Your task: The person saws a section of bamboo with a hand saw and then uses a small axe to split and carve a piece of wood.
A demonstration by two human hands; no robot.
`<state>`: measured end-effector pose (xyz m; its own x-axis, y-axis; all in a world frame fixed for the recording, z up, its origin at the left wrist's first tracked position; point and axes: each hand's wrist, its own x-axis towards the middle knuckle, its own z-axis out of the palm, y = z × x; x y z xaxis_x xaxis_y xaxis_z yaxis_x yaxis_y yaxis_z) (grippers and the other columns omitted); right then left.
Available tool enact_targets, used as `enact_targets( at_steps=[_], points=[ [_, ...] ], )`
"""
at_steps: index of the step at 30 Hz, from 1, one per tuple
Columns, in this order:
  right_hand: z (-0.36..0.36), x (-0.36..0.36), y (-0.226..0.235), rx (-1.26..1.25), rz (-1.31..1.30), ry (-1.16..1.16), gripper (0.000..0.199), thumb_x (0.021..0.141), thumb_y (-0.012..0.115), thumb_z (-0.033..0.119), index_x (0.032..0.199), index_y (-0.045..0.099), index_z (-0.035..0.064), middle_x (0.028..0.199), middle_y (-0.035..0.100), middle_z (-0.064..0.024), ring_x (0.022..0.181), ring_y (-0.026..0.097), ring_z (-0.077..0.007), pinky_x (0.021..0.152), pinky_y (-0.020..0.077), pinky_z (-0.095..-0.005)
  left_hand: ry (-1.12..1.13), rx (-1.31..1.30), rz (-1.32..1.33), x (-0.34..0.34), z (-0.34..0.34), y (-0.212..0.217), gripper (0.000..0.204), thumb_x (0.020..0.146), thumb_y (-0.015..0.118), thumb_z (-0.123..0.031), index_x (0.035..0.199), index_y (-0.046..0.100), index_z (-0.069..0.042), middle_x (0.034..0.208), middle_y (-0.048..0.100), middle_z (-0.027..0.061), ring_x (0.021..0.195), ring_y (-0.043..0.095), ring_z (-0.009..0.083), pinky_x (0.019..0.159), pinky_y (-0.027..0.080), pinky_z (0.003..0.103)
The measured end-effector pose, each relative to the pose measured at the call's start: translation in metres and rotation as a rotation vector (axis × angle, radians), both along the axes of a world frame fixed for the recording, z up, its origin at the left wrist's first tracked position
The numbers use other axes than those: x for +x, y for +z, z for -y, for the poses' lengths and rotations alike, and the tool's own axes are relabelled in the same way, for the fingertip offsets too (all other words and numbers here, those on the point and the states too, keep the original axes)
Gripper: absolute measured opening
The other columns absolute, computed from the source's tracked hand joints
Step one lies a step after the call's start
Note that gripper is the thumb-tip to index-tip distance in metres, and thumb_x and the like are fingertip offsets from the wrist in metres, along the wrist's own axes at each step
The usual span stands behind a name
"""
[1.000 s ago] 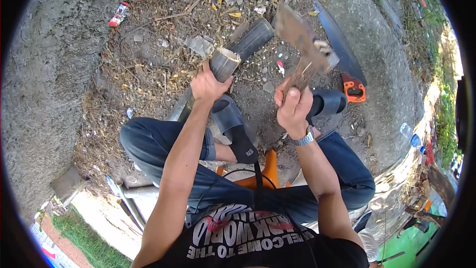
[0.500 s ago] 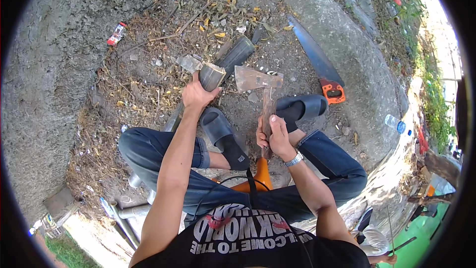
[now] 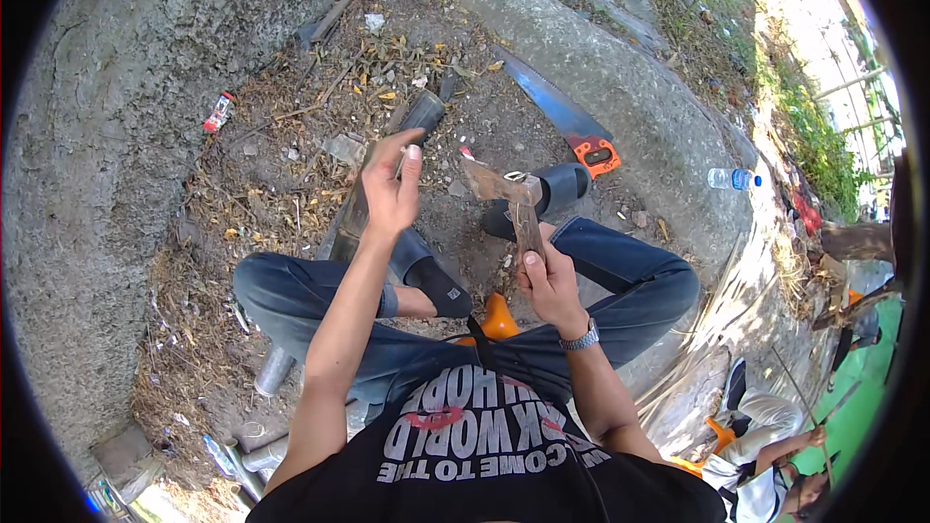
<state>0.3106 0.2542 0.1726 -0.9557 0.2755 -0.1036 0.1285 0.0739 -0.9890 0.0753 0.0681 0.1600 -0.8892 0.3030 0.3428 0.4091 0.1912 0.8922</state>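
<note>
The left hand (image 3: 390,196) hung over the litter-strewn ground (image 3: 276,169), its thumb standing apart from the slightly blurred fingers, with no grip on anything to be seen. A dark round log (image 3: 423,113) lay on the soil at one o'clock from that hand and just beyond its fingers, far nearer to it than to the right hand (image 3: 552,289); its long axis ran roughly from one o'clock to seven. A grey-brown pole (image 3: 347,230) showed at seven to eight o'clock from the left hand, along much the same line (the hand hid the stretch between, so whether the two were one piece, or whether the fingers touched either, I could not tell). The right hand had its fingers closed round the wooden handle of a hatchet (image 3: 523,192), the handle pointing toward eleven o'clock and the rusty head reaching toward ten, at about four o'clock from the left fingers and apart from them. Beyond the hatchet, near twelve o'clock from the right hand, were a dark slide sandal (image 3: 562,188) on a foot and an orange-handled handsaw (image 3: 562,111), its blade tip toward eleven.
</note>
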Motion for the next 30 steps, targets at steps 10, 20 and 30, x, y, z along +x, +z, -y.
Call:
enact_targets(
  at_steps=[10,20,30],
  points=[
    [0.03,0.03,0.013,0.198,-0.015,0.057,0.043,0.105,0.063,0.032,0.108,0.063,-0.0107,0.061,0.051,-0.0183,0.05,0.052,-0.0302,0.053,0.041,-0.0409,-0.051,0.142,-0.375,0.073,-0.039,0.046,0.049,0.107,0.048,-0.021,0.06,0.045,-0.005,0.057,0.046,0.0113,0.051,0.048,0.0354,0.059,0.038,0.044],
    [0.019,0.038,0.036,0.18,0.173,0.202,0.045,0.108,0.059,0.035,0.112,0.064,-0.0099,0.064,0.056,-0.017,0.052,0.055,-0.0238,0.055,0.0452,-0.0389,-0.183,0.055,-0.335,0.081,-0.014,0.031,0.051,0.111,0.04,-0.024,0.066,0.052,-0.003,0.06,0.049,0.0125,0.054,0.051,0.0376,0.064,0.045,0.044],
    [-0.003,0.032,0.079,0.147,0.497,0.376,0.053,0.112,0.052,0.045,0.097,0.061,-0.0048,0.068,0.06,-0.0152,0.059,0.058,-0.0283,0.062,0.0487,-0.0417,-0.409,-0.307,0.121,0.076,0.001,0.036,0.064,0.116,0.041,-0.043,0.078,0.068,0.001,0.061,0.061,0.0108,0.053,0.063,0.0217,0.055,0.048,0.037]
  ],
)
